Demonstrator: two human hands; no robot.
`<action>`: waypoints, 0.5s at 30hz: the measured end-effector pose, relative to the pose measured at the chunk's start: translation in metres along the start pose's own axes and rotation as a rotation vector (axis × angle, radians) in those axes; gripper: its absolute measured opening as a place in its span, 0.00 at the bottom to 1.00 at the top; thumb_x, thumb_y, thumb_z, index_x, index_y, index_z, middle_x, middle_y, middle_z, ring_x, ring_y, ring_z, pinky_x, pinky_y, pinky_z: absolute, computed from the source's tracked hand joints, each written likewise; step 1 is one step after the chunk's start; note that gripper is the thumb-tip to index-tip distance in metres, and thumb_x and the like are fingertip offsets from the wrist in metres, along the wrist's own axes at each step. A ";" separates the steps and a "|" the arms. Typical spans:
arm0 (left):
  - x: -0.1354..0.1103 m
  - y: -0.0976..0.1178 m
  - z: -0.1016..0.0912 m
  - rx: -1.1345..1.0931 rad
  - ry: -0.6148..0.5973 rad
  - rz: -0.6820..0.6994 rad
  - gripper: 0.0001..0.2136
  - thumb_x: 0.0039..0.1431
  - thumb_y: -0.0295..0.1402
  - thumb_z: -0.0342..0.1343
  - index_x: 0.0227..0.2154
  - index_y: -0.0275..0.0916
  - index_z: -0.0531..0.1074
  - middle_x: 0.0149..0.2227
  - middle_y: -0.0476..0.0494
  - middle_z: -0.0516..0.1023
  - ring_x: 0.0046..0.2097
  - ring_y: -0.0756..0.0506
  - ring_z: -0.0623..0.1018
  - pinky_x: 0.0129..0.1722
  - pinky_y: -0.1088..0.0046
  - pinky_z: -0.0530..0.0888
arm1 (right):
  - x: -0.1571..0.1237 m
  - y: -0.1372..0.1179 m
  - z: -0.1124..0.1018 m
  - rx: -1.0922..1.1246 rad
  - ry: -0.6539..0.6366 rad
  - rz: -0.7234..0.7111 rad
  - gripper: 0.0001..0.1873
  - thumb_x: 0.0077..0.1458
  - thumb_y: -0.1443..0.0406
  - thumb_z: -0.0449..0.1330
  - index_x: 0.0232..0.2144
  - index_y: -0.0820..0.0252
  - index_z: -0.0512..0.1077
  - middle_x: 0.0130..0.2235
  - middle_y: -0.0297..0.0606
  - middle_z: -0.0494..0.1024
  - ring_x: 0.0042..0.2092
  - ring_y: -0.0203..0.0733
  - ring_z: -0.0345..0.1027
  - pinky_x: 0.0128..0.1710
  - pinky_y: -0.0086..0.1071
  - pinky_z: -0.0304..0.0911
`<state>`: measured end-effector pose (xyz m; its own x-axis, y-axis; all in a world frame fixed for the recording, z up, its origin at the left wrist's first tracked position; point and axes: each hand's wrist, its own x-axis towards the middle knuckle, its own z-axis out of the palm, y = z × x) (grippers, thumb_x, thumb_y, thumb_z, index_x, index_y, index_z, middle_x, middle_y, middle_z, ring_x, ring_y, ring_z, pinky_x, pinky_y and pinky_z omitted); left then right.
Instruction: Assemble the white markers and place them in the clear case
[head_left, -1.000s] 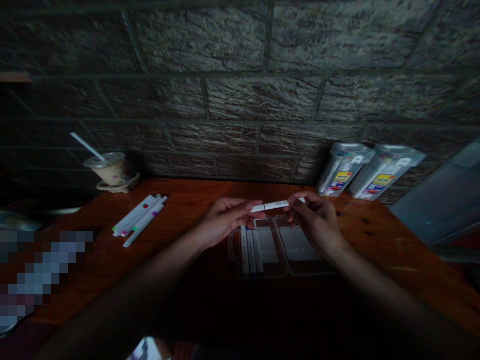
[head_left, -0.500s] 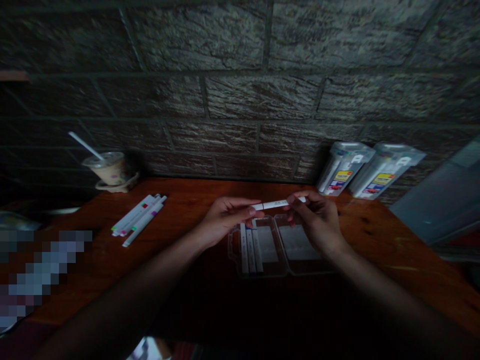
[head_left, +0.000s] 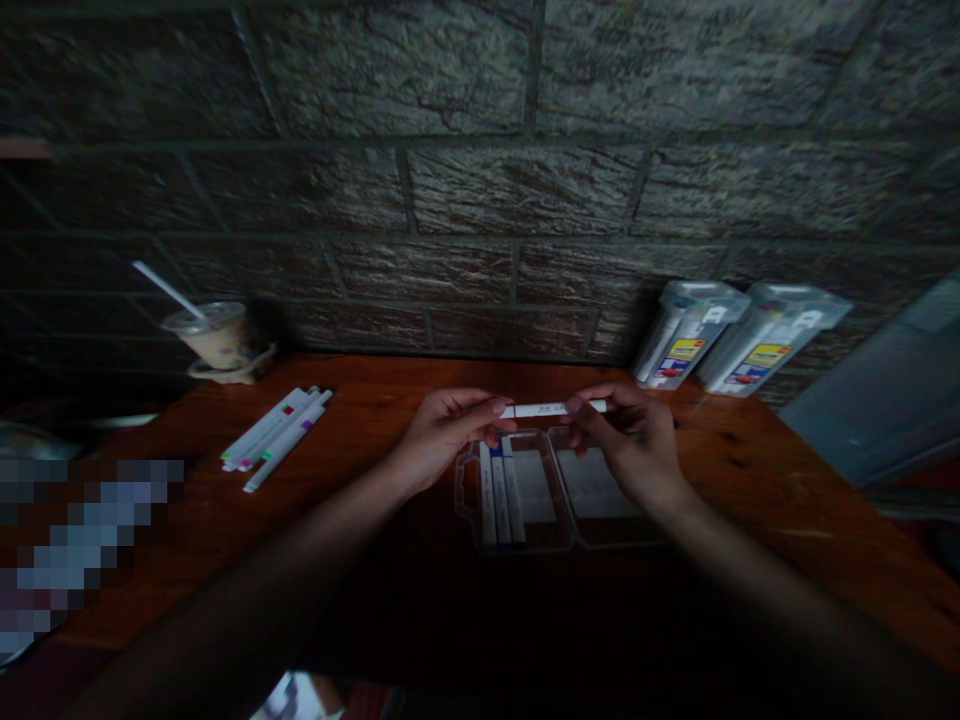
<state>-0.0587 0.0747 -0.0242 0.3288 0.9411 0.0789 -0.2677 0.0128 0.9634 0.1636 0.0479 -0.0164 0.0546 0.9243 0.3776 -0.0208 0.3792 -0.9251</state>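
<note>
Both my hands hold one white marker [head_left: 546,409] level above an open clear plastic case [head_left: 596,490]. My left hand [head_left: 442,432] pinches its left end, and my right hand [head_left: 634,440] pinches its right end. The case lies flat on the wooden table [head_left: 757,470], and its left half holds three white markers [head_left: 499,492] side by side. The right half of the case looks bare.
Several loose white markers [head_left: 274,437] lie at the left of the table. A cup with a straw [head_left: 214,335] stands at the back left. Two closed clear marker packs [head_left: 739,335] lean against the brick wall at the back right. A grey object [head_left: 885,400] sits far right.
The marker has tipped from a slight slant to level, and both hands have drawn a little closer together on it. Nothing else has moved.
</note>
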 end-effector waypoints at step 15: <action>0.000 -0.004 -0.003 0.189 -0.003 0.100 0.10 0.51 0.35 0.73 0.34 0.35 0.82 0.29 0.46 0.83 0.26 0.53 0.76 0.26 0.78 0.72 | -0.001 -0.001 0.000 -0.027 -0.058 -0.007 0.10 0.52 0.59 0.75 0.31 0.58 0.80 0.21 0.33 0.79 0.18 0.35 0.70 0.17 0.29 0.66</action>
<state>-0.0607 0.0759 -0.0285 0.3120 0.9335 0.1765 -0.1240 -0.1442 0.9817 0.1631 0.0462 -0.0161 -0.0037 0.9231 0.3847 0.0062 0.3847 -0.9230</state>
